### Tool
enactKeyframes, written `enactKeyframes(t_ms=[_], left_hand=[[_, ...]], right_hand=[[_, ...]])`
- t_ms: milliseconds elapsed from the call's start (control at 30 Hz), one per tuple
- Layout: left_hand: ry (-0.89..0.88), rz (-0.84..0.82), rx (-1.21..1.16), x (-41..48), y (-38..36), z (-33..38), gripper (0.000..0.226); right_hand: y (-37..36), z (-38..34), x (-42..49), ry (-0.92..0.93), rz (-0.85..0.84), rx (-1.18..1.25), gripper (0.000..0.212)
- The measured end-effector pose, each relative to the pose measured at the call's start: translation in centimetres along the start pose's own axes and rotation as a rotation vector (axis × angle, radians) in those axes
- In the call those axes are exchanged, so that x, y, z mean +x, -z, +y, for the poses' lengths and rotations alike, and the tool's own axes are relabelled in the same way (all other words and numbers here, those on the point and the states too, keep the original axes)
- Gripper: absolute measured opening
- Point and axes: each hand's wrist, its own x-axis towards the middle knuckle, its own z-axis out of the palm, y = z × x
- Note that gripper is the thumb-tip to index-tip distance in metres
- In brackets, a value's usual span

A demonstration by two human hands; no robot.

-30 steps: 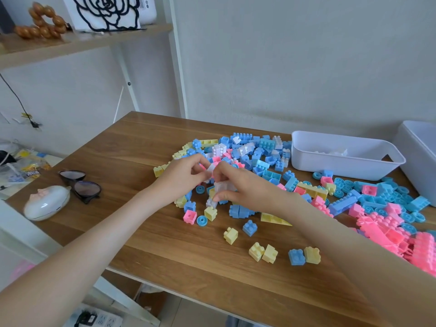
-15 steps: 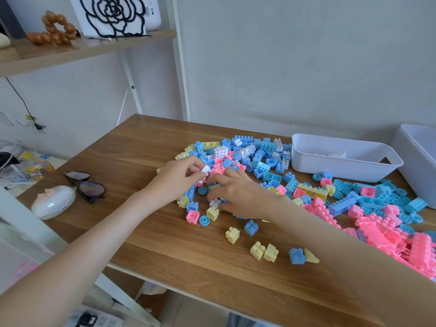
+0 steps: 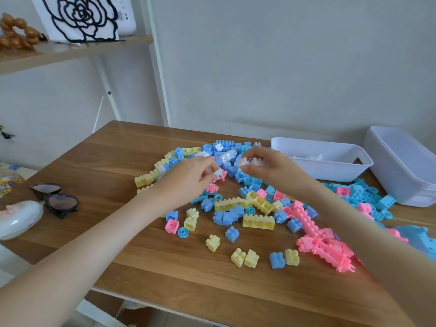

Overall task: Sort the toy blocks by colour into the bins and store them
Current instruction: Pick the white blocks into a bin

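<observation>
A spread of blue, pink, yellow and white toy blocks (image 3: 245, 208) covers the middle and right of the wooden table (image 3: 113, 161). My left hand (image 3: 186, 180) pinches a small white block (image 3: 218, 173) just above the pile. My right hand (image 3: 266, 167) is raised over the pile's far side and grips several white blocks (image 3: 250, 161) in its curled fingers. A white bin (image 3: 330, 171) with white blocks inside stands just right of that hand. A second white bin (image 3: 401, 171) stands at the far right.
Dark sunglasses (image 3: 55, 199) and a white case (image 3: 18, 218) lie at the table's left edge. A shelf (image 3: 70, 50) with a rose-print bag hangs over the back left. Loose yellow and blue blocks (image 3: 245, 257) sit near the front edge.
My right hand has lifted off the pile and moved right toward the nearer white bin with white blocks in it. My left hand has picked up a white block.
</observation>
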Motion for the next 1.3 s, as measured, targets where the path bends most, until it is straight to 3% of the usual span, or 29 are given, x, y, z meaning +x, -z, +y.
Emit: enactKeyframes(t_ms=[167,267,367,467,600,767,933,1133,1300], left_hand=[[-0.094,0.039,-0.115,5.9,-1.5,4.0,0.009],[-0.174,0.072,-0.122,10.2,-2.9,6.7,0.012],[-0.236,0.048,-0.072,13.7,-4.9,9.1,0.014],[-0.256,-0.054,0.042,15.9,-7.2,10.1,0.021],[-0.223,-0.257,-0.014,15.8,-8.3,9.4,0.034],[-0.189,-0.137,-0.062,14.2,-5.9,6.1,0.033],[0.007,-0.143,0.077,12.1,-3.9,1.5,0.035],[0.148,-0.261,0.215,10.3,-3.4,-1.5,0.038],[0.106,-0.348,0.325,10.1,-3.4,-1.6,0.032]], right_hand=[[5.8,5.2,1.1,-0.191,0.275,-0.181,0.021],[8.1,8.4,2.0,-0.273,0.336,-0.267,0.02],[9.3,10.8,2.4,-0.342,0.221,-0.432,0.029],[9.4,12.0,2.2,-0.331,0.095,-0.413,0.041],[9.2,12.4,2.0,-0.229,0.14,-0.476,0.041],[7.8,9.6,2.6,0.05,0.252,-0.494,0.034],[3.8,5.4,3.7,0.225,0.106,-0.426,0.037],[-0.8,4.5,4.9,0.004,-0.15,-0.551,0.041],[-2.1,5.0,5.4,-0.099,-0.162,-0.81,0.039]])
